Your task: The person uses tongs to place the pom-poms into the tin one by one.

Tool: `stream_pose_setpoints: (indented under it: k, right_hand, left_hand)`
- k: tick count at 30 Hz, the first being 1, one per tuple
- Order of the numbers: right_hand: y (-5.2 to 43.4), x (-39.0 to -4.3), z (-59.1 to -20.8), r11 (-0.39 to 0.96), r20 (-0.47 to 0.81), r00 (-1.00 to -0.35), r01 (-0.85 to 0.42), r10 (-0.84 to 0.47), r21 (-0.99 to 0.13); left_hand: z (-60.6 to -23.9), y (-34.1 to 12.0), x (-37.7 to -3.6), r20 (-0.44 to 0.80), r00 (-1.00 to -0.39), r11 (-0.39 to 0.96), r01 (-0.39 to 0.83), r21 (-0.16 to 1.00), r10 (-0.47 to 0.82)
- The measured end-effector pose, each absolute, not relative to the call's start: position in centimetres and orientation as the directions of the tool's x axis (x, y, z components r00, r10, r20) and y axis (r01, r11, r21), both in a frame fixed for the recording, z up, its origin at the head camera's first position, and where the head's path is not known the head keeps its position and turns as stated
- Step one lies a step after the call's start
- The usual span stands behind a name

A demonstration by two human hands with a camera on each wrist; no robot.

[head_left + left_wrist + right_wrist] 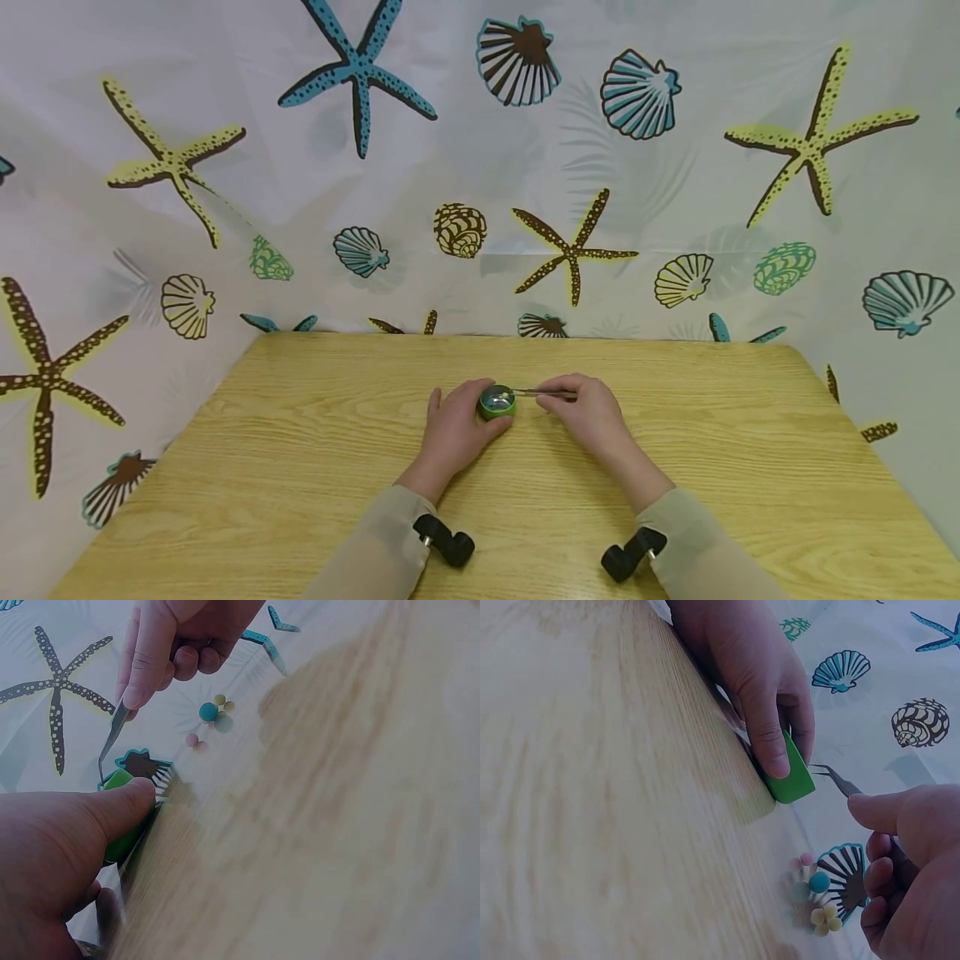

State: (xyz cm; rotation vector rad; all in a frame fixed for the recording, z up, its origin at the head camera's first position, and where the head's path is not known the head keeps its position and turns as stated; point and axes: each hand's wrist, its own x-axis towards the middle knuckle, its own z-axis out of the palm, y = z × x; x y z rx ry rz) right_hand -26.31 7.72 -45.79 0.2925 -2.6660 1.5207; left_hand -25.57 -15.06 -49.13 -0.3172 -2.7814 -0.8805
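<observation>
In the head view a small round cup [497, 414], green outside and shiny silver inside, stands on the table. The left hand [459, 423] grips it from the left, with the thumb along its near side. From the right, the right hand [588, 408] pinches thin metal tweezers [528, 391] between thumb and fingers. Their bent tips reach the cup's rim, as the right wrist view shows too; I cannot tell whether they hold anything. Several small balls sit near the right hand in the wrist views: a teal ball [819, 882], a pink ball [192, 740] and yellow balls [825, 919].
The glossy wooden table [300, 483] mirrors the small balls in the wrist views. A white curtain [420, 167] printed with starfish and shells hangs along its back and sides. A black wrist mount [442, 540] sits on the left sleeve, and another black mount [633, 554] on the right.
</observation>
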Motion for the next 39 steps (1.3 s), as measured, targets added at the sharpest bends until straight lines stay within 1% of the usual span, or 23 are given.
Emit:
stream_pose_setpoints:
  k: [6,17,26,39]
  right_hand:
    - [7.8,-26.3,-45.8,0.49,0.136,-0.982,-0.182,-0.128,-0.853]
    - [8.4,-26.2,-45.4,0.432,0.109,-0.987,-0.151,-0.12,-0.889]
    - [9.2,-26.4,-45.3,0.435,0.12,-0.988,-0.148,-0.093,-0.888]
    - [11.6,-26.3,-45.5,0.459,0.098,-0.993,-0.118,-0.068,-0.881]
  left_hand:
    - [-49.0,-15.1,-25.5,0.257,-0.956,0.796,0.265,0.544,0.143]
    - [-48.9,-14.9,-25.4,0.26,-0.954,0.797,0.27,0.541,0.147]
    - [-48.8,-14.9,-25.4,0.251,-0.958,0.793,0.26,0.55,0.14]
    - [-48.8,-14.8,-25.4,0.251,-0.959,0.792,0.256,0.554,0.135]
